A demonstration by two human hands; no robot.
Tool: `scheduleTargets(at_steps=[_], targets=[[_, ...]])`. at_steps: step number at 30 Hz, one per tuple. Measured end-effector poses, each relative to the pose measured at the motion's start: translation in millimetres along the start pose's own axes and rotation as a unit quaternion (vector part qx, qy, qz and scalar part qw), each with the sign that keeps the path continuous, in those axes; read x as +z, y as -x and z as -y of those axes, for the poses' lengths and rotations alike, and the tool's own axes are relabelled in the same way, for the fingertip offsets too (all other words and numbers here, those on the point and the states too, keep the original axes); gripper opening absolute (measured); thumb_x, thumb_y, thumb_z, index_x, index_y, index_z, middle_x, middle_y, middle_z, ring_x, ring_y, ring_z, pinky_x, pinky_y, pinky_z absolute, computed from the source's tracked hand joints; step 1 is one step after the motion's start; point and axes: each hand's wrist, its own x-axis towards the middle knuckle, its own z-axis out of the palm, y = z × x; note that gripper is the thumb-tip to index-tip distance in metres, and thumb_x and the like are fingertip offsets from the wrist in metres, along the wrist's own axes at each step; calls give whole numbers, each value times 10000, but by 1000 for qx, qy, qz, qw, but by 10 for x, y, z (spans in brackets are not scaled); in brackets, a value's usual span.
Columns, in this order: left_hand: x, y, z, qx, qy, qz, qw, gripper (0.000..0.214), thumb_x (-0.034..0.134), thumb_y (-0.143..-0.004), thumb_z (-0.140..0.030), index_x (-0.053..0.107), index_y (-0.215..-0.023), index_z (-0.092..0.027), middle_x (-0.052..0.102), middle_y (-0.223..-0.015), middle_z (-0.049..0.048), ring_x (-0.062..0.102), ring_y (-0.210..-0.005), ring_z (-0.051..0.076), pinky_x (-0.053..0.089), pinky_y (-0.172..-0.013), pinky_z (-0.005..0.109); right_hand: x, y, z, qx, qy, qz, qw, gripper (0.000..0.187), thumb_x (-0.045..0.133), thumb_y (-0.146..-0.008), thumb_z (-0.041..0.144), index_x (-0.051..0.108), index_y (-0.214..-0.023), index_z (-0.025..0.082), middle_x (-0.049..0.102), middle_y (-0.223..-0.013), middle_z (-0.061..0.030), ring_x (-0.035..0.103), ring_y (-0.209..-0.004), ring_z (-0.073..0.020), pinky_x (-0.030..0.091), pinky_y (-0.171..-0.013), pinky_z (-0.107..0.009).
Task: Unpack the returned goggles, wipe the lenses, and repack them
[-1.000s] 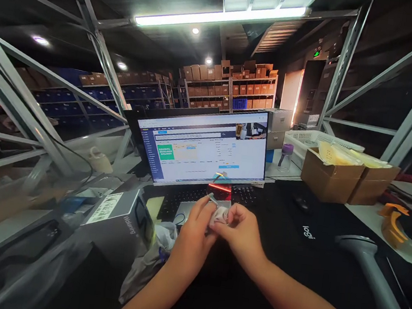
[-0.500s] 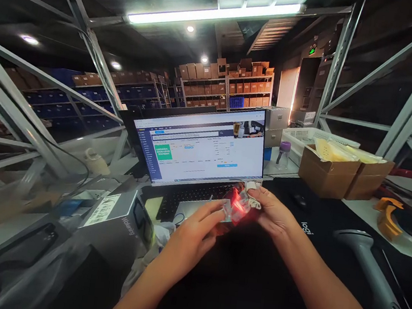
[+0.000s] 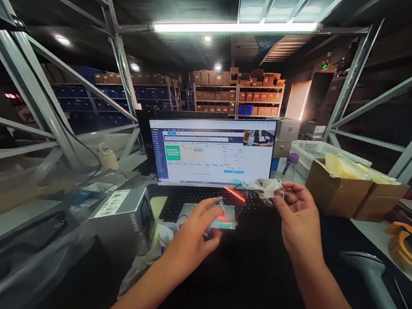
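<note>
My left hand (image 3: 195,230) is closed at the fingertips on a clear plastic piece (image 3: 221,204), perhaps a small bag, in front of the keyboard (image 3: 174,203). A red scanning line falls across the plastic and the space beyond it. Beneath those fingers lies a flat silvery box (image 3: 233,223), partly covered. My right hand (image 3: 298,212) pinches a crumpled whitish bundle (image 3: 267,187) between thumb and fingers, in front of the monitor's lower right corner. What the bundle is made of I cannot make out. The hands are apart.
A lit monitor (image 3: 213,158) stands ahead. To the left are a grey box (image 3: 117,219) and a crumpled plastic bag (image 3: 141,266). On the right are a handheld scanner (image 3: 380,288), a tape dispenser (image 3: 402,241), cardboard boxes (image 3: 336,189), a white basket (image 3: 302,158) and a purple-capped bottle (image 3: 290,166).
My hands have parted. The right has moved away to the right with the whitish bundle, while the left keeps hold of clear plastic. The camera view has shifted slightly.
</note>
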Motion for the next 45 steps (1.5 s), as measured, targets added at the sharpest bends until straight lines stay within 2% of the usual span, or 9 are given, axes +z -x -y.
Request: scheduleTargets(at_steps=[3,7,12,16,21,25,28,36,45], targets=[[4,14,-27,-11,10,8,1000,432,546,-796,-6,589,-1162,-233,540,-1341,119,585,-1217,230,527,-979,335,100,182,-9,-112,140,1,984,206,815,-767,235,722,-950,253,735,-920,-42,699,-877,-214,568,-858,-336],[22,32,6,-21,27,8,999,437,549,-800,-18,597,-1178,-230,538,-1340,116,552,-1259,247,502,-1027,369,243,467,-231,-236,247,155,927,326,650,-859,86,757,-1059,320,737,-1124,-11,661,-1139,-249,420,-1137,-442],[-11,35,77,-7,62,-3,998,394,520,-892,-93,567,-1255,-237,526,-1342,126,547,-1264,245,496,-1039,390,292,713,-545,-288,281,320,858,497,646,-863,52,683,-1220,394,698,-1194,22,654,-1158,-218,337,-1201,-434],[-38,15,21,-5,57,17,998,448,566,-834,-43,581,-1237,-238,533,-1341,124,535,-1282,253,499,-1036,374,197,489,-490,-309,283,257,871,428,665,-838,58,740,-1084,399,735,-1114,53,689,-1092,-211,245,-1233,-469],[33,4,-17,5,74,33,997,473,507,-776,62,607,-1122,-245,523,-1363,87,546,-1264,213,504,-1008,314,22,-20,-308,-154,256,43,953,113,737,-811,230,754,-920,256,756,-941,-24,706,-942,-226,481,-1024,-406],[70,15,3,17,76,15,997,455,513,-796,53,590,-1135,-242,524,-1354,87,559,-1242,197,495,-1007,303,-126,-273,-310,-1,76,-32,997,391,873,-638,332,653,-935,203,719,-762,-8,667,-677,-152,530,-633,-243],[71,21,1,7,70,-1,998,433,521,-804,43,587,-1124,-241,535,-1324,82,549,-1248,195,498,-999,293,-116,-305,-366,107,-56,-55,991,517,938,-503,265,606,-893,195,687,-714,26,597,-551,-98,477,-505,-182],[130,30,44,7,61,-36,997,551,554,-767,64,564,-1203,-272,516,-1325,65,551,-1215,178,482,-1021,293,332,166,-382,296,-160,103,936,372,915,-581,269,747,-892,151,731,-877,-52,649,-743,-142,557,-682,-222],[80,32,96,16,62,-84,994,502,587,-804,20,566,-1210,-275,545,-1269,65,555,-1199,188,495,-997,288,321,302,-308,176,-122,323,922,308,760,-832,307,750,-1130,232,722,-1053,-69,639,-941,-199,487,-906,-325]])
